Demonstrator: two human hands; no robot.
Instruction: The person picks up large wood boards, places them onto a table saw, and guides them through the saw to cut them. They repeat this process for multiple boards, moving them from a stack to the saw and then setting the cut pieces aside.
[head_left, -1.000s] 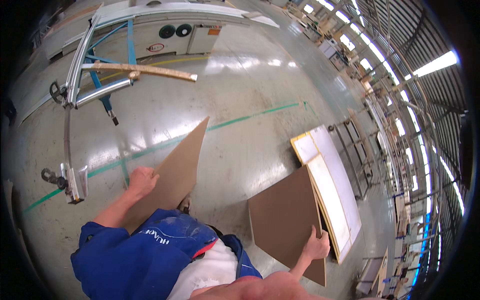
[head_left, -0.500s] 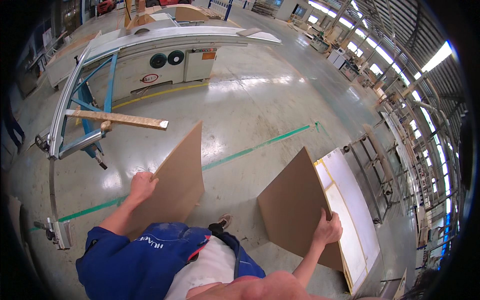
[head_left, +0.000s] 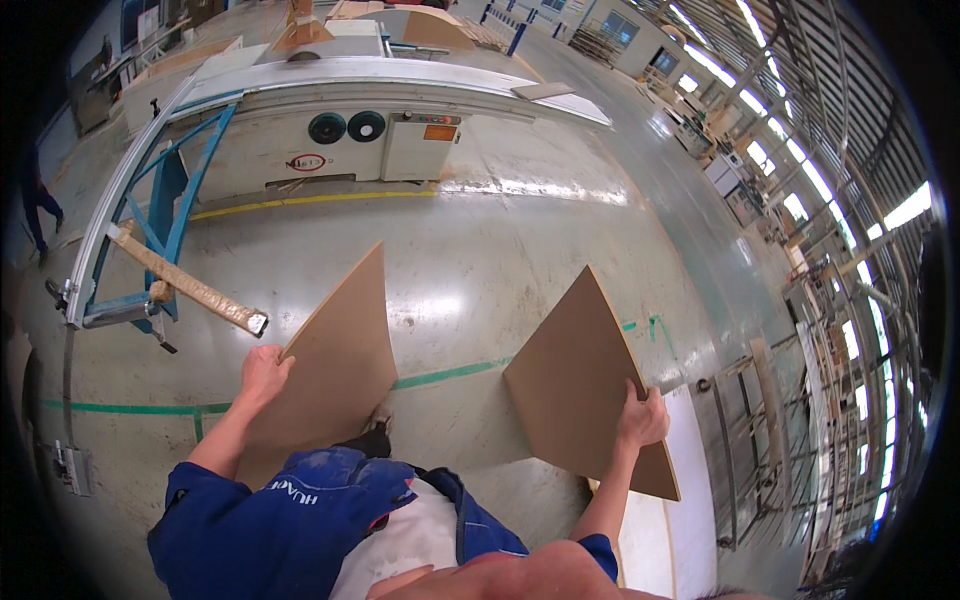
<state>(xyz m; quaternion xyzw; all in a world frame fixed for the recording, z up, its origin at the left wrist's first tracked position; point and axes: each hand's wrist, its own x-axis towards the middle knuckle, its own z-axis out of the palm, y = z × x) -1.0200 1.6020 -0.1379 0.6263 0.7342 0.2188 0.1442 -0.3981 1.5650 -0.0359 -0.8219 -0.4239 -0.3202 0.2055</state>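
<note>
At the far left, a person in dark clothes [head_left: 40, 200] stands near the edge of view. Next, a blue metal frame [head_left: 192, 195]; a brown wrapped bar [head_left: 205, 292] slants from it, its end just beyond your left hand [head_left: 265, 376]. That hand is clamped on the upper edge of a brown board [head_left: 335, 365], fingers bent over the rim. Board stands steeply tilted at your left side, brown face turned inward; its lower part is hidden behind your blue jacket [head_left: 300, 515]. Beyond it, a long pale machine [head_left: 350, 155] with two dark round discs. Your shoe [head_left: 381, 415] shows beside the board's right edge. Green tape [head_left: 455, 373] crosses the grey floor between both boards. To the right, a second brown board [head_left: 585, 385], also steeply tilted, well apart from the first. Your right hand [head_left: 645, 418] clamps its outer edge, thumb on the near face, other fingers mostly out of sight behind. Cannot tell whether either board touches the floor. Just past it, white panels [head_left: 692, 500]; farthest right, a dark metal rack [head_left: 745, 440].
</note>
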